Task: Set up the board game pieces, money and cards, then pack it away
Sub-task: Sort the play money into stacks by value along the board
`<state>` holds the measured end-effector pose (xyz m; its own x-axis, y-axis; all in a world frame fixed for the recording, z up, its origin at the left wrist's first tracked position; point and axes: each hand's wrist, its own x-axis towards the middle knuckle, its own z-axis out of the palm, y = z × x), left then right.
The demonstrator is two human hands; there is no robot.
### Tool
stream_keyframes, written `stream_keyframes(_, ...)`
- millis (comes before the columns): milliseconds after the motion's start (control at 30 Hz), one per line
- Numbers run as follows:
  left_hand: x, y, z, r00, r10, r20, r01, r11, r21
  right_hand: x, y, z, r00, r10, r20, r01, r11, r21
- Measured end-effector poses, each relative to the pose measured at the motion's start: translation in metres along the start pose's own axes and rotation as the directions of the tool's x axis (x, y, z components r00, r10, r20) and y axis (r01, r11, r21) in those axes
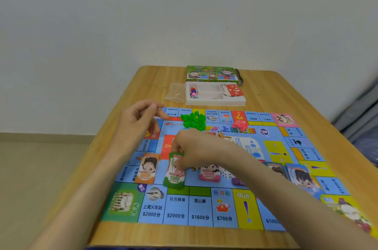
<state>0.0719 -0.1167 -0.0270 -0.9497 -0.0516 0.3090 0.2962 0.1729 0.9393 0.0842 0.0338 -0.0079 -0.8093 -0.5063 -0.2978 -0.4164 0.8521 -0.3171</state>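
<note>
Plainly, our right hand (pixel 190 147) reaches across, and its fingers (pixel 179 166) pinch the far end of the green 1000 note stack (pixel 174 179). That stack lies on the board (pixel 200 209) toward the near-left corner of the desk (pixel 184 236), between the orange 2000 stack (pixel 147 170) and the pink 5000 stack (pixel 209 175). Its long axis runs from near edge to far edge, so the notes trail from the fingers back toward us. Our left hand (pixel 139 123) hovers farther off, loosely curled and holding nothing.

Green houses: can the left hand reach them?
Probably yes. The left hand hovers just beside the green houses, only board between; the right hand sits lower, pinching green notes.
</note>
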Motion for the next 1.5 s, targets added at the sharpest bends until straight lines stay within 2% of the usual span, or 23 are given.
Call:
stream_keyframes(167,-0.001,-0.003,0.0,1.0,0.003,0.03,-0.004,0.999,0.051,-0.006,0.001,0.006,0.992,0.016,-0.126,-0.032,0.992,-0.124)
stream_keyframes(233,-0.001,-0.004,0.001,0.999,-0.004,0.041,0.002,0.999,0.054,-0.013,0.008,-0.002,0.987,0.022,-0.159,-0.037,0.995,-0.095)
stream_keyframes(300,-0.001,-0.004,0.001,0.999,-0.008,0.051,0.005,0.999,0.05,-0.022,0.017,-0.014,0.986,0.05,-0.16,-0.053,0.998,-0.016)
stream_keyframes(567,-0.004,-0.003,0.005,0.993,0.001,0.12,-0.007,0.999,0.047,-0.034,0.031,-0.007,0.992,0.118,-0.054,-0.126,0.976,-0.178)
stream_keyframes(833,-0.006,-0.006,0.006,0.976,0.037,0.215,-0.058,0.994,0.094,-0.03,0.034,-0.014,0.989,0.142,0.046,-0.137,0.985,-0.102)
stream_keyframes(933,-0.008,-0.007,0.007,0.959,0.044,0.28,-0.091,0.984,0.155,-0.031,0.033,-0.014,0.993,0.115,0.036,-0.111,0.988,-0.103)
stream_keyframes(1067,-0.011,-0.004,0.01,0.933,0.059,0.356,-0.156,0.956,0.25,-0.034,0.034,-0.011,0.994,0.098,-0.054,-0.102,0.991,-0.089)
stream_keyframes(1133,-0.013,0.002,0.013,0.905,0.051,0.422,-0.199,0.928,0.315,-0.035,0.037,-0.007,0.99,0.087,-0.112,-0.092,0.995,-0.04)
stream_keyframes(1200,-0.018,0.012,0.018,0.85,0.002,0.527,-0.253,0.879,0.404,-0.036,0.043,-0.004,0.978,0.077,-0.193,-0.054,0.991,0.119)
stream_keyframes(1267,-0.025,0.022,0.025,0.801,-0.09,0.592,-0.288,0.809,0.513,-0.04,0.048,-0.003,0.97,0.102,-0.22,-0.01,0.923,0.385)
stream_keyframes(1333,-0.032,0.028,0.031,0.784,-0.113,0.61,-0.355,0.725,0.59,-0.046,0.052,-0.003,0.972,0.133,-0.193,0.0,0.823,0.569)
stream_keyframes(1400,-0.039,0.031,0.036,0.786,-0.133,0.603,-0.394,0.645,0.655,-0.052,0.054,-0.002,0.981,0.146,-0.129,-0.031,0.77,0.637)
stream_keyframes(1500,-0.047,0.035,0.042,0.801,-0.148,0.58,-0.432,0.528,0.731,-0.057,0.055,-0.003,0.991,0.116,-0.068,-0.046,0.769,0.638)
